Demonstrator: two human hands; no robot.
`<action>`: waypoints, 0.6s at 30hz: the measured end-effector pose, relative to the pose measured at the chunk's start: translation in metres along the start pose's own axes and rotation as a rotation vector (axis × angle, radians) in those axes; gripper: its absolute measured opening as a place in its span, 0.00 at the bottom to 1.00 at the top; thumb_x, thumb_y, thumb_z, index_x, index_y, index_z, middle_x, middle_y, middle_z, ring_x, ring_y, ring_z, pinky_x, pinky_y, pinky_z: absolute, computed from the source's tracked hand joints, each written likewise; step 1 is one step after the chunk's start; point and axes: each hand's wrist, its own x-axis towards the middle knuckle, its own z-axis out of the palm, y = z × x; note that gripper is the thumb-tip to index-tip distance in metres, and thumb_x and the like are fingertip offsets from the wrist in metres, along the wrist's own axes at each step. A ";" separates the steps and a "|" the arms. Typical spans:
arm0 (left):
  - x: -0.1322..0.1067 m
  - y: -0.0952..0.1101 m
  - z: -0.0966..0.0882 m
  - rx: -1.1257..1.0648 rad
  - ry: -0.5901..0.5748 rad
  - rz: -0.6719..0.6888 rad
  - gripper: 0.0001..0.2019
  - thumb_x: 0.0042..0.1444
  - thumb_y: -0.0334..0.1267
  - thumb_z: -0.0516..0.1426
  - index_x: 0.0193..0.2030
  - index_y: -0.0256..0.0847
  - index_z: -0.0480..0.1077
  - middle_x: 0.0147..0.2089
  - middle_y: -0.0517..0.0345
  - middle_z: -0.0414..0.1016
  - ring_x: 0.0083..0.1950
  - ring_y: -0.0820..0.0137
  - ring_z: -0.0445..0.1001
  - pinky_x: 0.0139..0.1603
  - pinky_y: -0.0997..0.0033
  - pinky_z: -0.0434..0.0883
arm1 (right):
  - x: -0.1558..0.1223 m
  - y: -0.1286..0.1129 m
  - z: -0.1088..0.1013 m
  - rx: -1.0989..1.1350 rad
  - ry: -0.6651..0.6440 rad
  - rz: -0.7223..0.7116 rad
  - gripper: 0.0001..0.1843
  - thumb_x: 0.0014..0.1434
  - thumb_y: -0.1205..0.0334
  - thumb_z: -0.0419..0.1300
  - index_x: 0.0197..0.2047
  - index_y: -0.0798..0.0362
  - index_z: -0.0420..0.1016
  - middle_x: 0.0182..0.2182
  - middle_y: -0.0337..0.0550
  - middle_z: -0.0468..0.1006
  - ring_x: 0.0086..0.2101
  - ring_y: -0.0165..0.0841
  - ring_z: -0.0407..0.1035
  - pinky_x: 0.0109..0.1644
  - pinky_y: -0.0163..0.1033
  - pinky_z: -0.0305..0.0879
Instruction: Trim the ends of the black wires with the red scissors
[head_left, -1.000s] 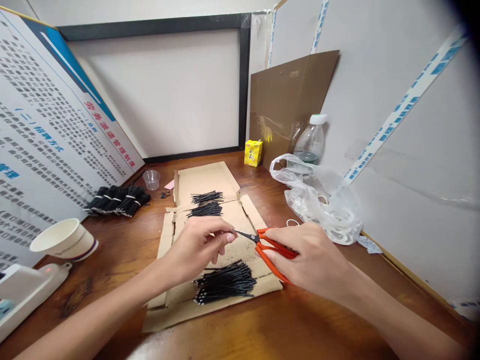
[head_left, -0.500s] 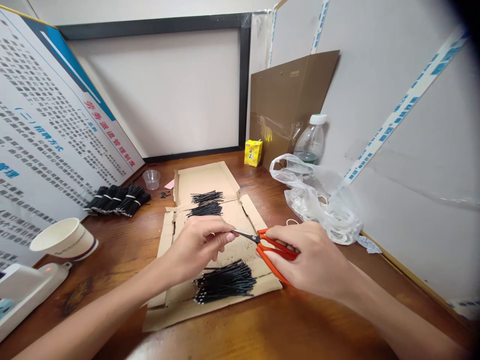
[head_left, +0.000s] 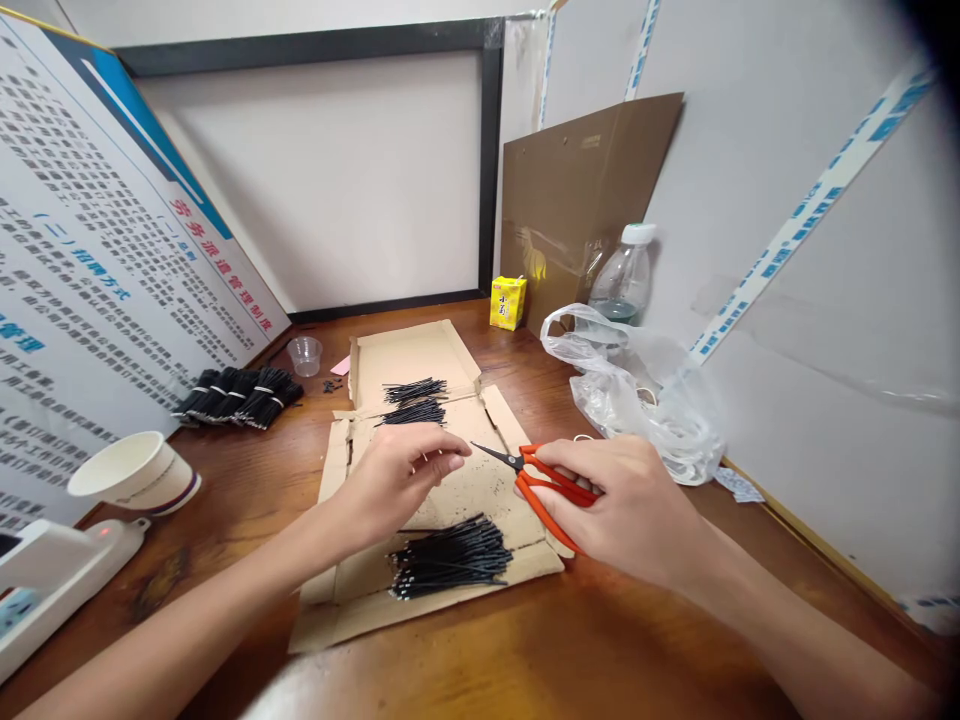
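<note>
Scissors (head_left: 546, 478), right hand (head_left: 630, 505) fingers clamped on handles, blades pointing left toward left hand (head_left: 397, 475), fingers pinched together

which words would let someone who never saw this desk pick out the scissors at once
On the wooden desk lies a flattened cardboard box; at its right edge the right hand grips the scissors. Their bright orange handles and short dark blades, pointing at the left hand, match nothing nearby.

The bench (head_left: 615, 650) is glossy varnished wood. On it lies matt, rough-edged corrugated cardboard (head_left: 409, 355). The scissors (head_left: 540, 480) have smooth orange plastic handles and dark metal blades. At right sit a crinkled clear plastic bag (head_left: 637, 400) and clear plastic bottle (head_left: 621, 280); at left, a paper cup (head_left: 139, 475).
</note>
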 end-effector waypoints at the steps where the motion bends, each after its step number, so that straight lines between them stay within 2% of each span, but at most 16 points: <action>1: 0.001 -0.007 0.001 0.100 0.028 0.024 0.07 0.63 0.33 0.53 0.39 0.37 0.73 0.31 0.57 0.73 0.31 0.73 0.70 0.34 0.74 0.68 | 0.000 0.000 -0.001 0.004 0.004 0.001 0.10 0.58 0.63 0.55 0.29 0.55 0.75 0.17 0.38 0.73 0.17 0.26 0.61 0.24 0.34 0.52; 2: 0.001 -0.016 0.001 0.209 0.045 0.030 0.06 0.63 0.33 0.53 0.39 0.37 0.72 0.33 0.56 0.74 0.33 0.71 0.71 0.37 0.72 0.68 | 0.000 -0.001 -0.001 0.005 0.006 0.001 0.10 0.58 0.63 0.55 0.29 0.55 0.75 0.18 0.38 0.74 0.17 0.26 0.62 0.24 0.34 0.53; 4: 0.002 -0.035 0.003 0.389 0.008 -0.022 0.05 0.62 0.34 0.54 0.39 0.38 0.71 0.34 0.54 0.75 0.36 0.68 0.71 0.39 0.69 0.67 | 0.001 -0.001 -0.002 0.006 0.002 -0.002 0.10 0.59 0.63 0.55 0.30 0.55 0.75 0.20 0.40 0.76 0.18 0.26 0.64 0.25 0.34 0.54; 6: 0.003 -0.053 0.004 0.441 -0.041 -0.088 0.05 0.61 0.31 0.54 0.37 0.38 0.70 0.34 0.55 0.75 0.36 0.67 0.71 0.40 0.68 0.67 | 0.000 -0.001 -0.002 0.003 -0.007 -0.006 0.10 0.59 0.63 0.55 0.31 0.55 0.76 0.20 0.40 0.76 0.18 0.26 0.64 0.24 0.34 0.53; 9: 0.007 -0.071 0.007 0.428 -0.052 -0.089 0.06 0.60 0.29 0.54 0.35 0.37 0.71 0.35 0.54 0.75 0.37 0.66 0.71 0.42 0.66 0.66 | -0.001 0.000 -0.001 -0.007 -0.022 -0.005 0.10 0.59 0.63 0.55 0.31 0.55 0.76 0.20 0.39 0.76 0.18 0.27 0.64 0.24 0.34 0.53; 18: 0.016 -0.085 0.021 0.410 0.016 -0.037 0.09 0.62 0.29 0.50 0.34 0.36 0.71 0.37 0.51 0.71 0.39 0.65 0.70 0.43 0.66 0.66 | -0.001 0.003 0.004 -0.031 -0.050 0.015 0.12 0.59 0.61 0.54 0.30 0.55 0.76 0.18 0.38 0.74 0.18 0.27 0.65 0.25 0.34 0.53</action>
